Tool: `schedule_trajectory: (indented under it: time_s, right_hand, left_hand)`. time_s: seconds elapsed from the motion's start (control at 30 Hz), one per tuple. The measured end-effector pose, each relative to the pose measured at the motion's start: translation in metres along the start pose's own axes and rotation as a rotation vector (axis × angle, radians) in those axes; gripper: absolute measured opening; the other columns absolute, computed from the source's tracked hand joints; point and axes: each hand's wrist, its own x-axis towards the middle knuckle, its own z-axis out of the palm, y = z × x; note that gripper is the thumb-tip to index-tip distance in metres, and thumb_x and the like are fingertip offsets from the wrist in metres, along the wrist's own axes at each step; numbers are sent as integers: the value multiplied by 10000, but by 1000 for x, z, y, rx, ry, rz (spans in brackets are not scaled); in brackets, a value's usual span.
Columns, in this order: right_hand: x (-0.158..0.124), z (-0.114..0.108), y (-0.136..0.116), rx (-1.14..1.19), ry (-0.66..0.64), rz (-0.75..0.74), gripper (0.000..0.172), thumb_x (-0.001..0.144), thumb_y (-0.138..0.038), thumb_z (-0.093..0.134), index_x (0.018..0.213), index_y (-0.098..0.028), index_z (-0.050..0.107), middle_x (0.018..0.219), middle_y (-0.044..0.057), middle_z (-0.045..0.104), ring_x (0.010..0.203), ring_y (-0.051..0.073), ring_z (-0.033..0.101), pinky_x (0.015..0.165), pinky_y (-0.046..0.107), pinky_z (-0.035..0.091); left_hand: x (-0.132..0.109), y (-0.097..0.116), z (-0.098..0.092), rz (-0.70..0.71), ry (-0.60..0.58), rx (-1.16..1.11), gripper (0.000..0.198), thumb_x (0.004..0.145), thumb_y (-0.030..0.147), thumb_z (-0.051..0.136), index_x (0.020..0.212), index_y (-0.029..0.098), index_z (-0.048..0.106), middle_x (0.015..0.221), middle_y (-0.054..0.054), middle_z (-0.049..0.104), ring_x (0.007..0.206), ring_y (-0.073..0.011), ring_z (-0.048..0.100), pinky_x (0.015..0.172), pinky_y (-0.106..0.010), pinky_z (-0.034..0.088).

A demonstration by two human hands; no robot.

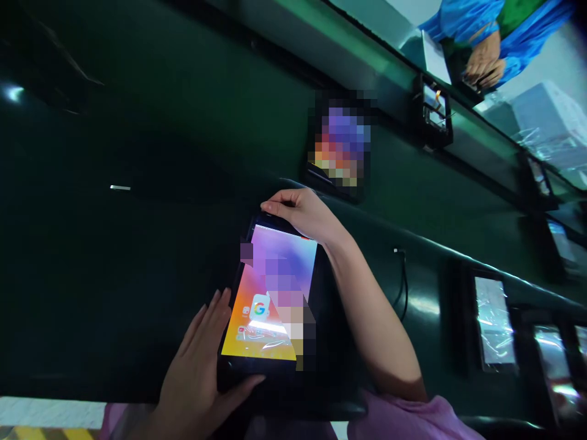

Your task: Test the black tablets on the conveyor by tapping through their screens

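The tablet [270, 299] lies lit on the dark counter [114, 275]. The left hand [202, 366] lies spread along its near-left edge, thumb under; the right hand [302, 214] pinches its far top edge. With only edge grips, the tablet may well slip or twist, and its film could scuff.
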Motion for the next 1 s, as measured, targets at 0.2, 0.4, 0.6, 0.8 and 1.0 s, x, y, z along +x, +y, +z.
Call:
schedule_trajectory:
  time_s: [0.2,0.4,0.6,0.8,1.0]
  right_hand:
    - [3,4,0,36,18,38,228,859,-366,703,784,-152,727,661,-20,607,591,102,473,578,237,349]
    - [4,6,-5,22,28,50,224,862,-342,689,747,-149,683,583,-45,514,554,94,419,533,235,298]
    - [1,9,-11,8,75,47,224,884,-273,658,697,-152,635,543,-59,481,521,89,413,524,241,285]
    - [9,12,-5,96,144,55,248,922,-215,611,681,-161,589,613,-19,557,591,107,530,567,224,387]
    - [13,10,-12,195,260,-39,201,920,-167,550,720,-170,554,674,6,611,643,109,606,613,212,492]
  left_hand:
    - [-1,-2,-1,25,-15,-10,917,859,581,590,1552,136,187,1528,-162,442,1358,-328,493,1026,-477,514]
    - [-4,-3,0,98,-8,-59,689,890,462,619,1455,179,343,1643,-121,216,1480,-305,297,1131,-504,403]
    - [-3,0,-4,128,-30,-50,532,919,398,599,1384,219,412,1667,-102,105,1515,-301,207,1116,-517,422]
    - [-2,-3,-3,138,-27,-24,567,915,441,596,1401,228,397,1642,-137,187,1486,-334,287,1084,-556,463]
    - [2,-5,-6,139,-8,-14,612,913,492,578,1411,202,371,1558,-209,360,1415,-368,413,1032,-562,509]
